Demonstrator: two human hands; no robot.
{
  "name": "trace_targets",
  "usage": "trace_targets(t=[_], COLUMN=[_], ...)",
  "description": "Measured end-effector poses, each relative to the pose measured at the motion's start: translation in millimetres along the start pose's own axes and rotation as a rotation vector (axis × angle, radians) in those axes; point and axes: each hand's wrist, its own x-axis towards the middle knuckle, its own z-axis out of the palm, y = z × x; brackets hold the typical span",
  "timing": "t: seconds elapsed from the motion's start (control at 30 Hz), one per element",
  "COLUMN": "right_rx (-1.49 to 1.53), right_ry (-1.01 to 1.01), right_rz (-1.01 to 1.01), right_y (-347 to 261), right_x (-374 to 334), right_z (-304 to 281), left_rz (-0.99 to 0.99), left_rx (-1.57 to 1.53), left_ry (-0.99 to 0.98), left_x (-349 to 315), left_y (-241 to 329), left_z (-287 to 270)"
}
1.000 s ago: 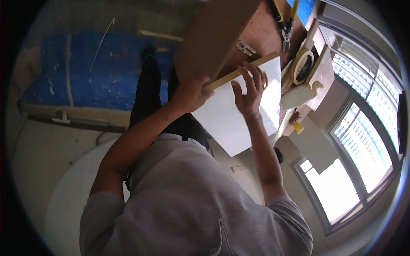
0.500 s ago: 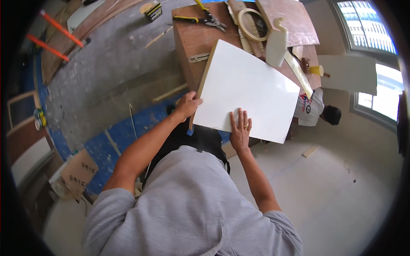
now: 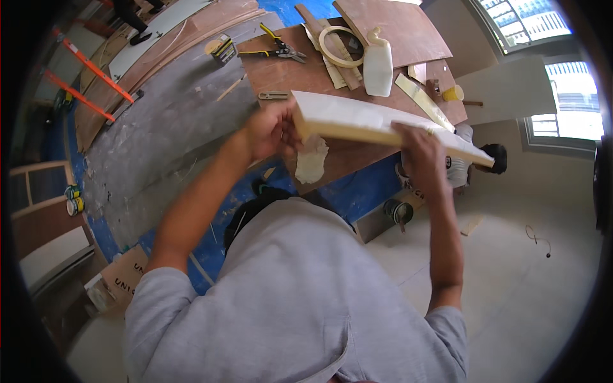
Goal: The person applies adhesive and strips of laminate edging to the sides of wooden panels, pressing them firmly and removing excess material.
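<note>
A white-faced panel (image 3: 357,113) with a pale yellowish edge is raised over the brown work table (image 3: 345,169), tilted so its near edge faces me. My left hand (image 3: 271,131) grips its left end; some fingertips are hidden or blurred. My right hand (image 3: 423,153) is closed over the near edge, toward the right end. Beneath the panel, a whitish irregular patch (image 3: 311,161) shows on the table. Beyond lie a utility knife (image 3: 273,96), yellow-and-black snips (image 3: 284,52), a tape roll (image 3: 324,48) and a white plastic bottle (image 3: 378,71).
At the right, a person in a white shirt (image 3: 457,171) is low beside the table, partly hidden by the panel. A dark bucket (image 3: 399,210) stands below the table's right side. Orange bars (image 3: 89,64) rise at far left. Blue sheeting (image 3: 357,185) covers part of the floor.
The panel has been lifted and tipped from broad face up to edge toward me. My right hand went from lying flat on its face to gripping the edge. The view has shifted.
</note>
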Motion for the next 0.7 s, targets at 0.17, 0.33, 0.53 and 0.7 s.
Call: trace_targets(t=[0.17,0.33,0.53,0.7], right_rx=[0.110,0.198,0.184,0.191], right_ry=[-0.114,-0.261,-0.243,-0.298], right_rz=[0.035,0.094,-0.009,0.103], right_y=[44.1,62.2,97.1,82.1], right_x=[82.0,129.2,153.6,166.6], right_z=[-30.0,-33.7,-16.3,-17.6], left_rz=[0.241,1.081,1.195,1.190], left_rx=[0.193,0.701,0.435,0.258], left_ry=[0.232,0.762,0.678,0.731], left_x=[20.7,52.8,97.8,133.6], left_y=[11.4,-20.5,-32.5,-47.5], left_z=[-21.4,-12.4,-6.0,-19.2])
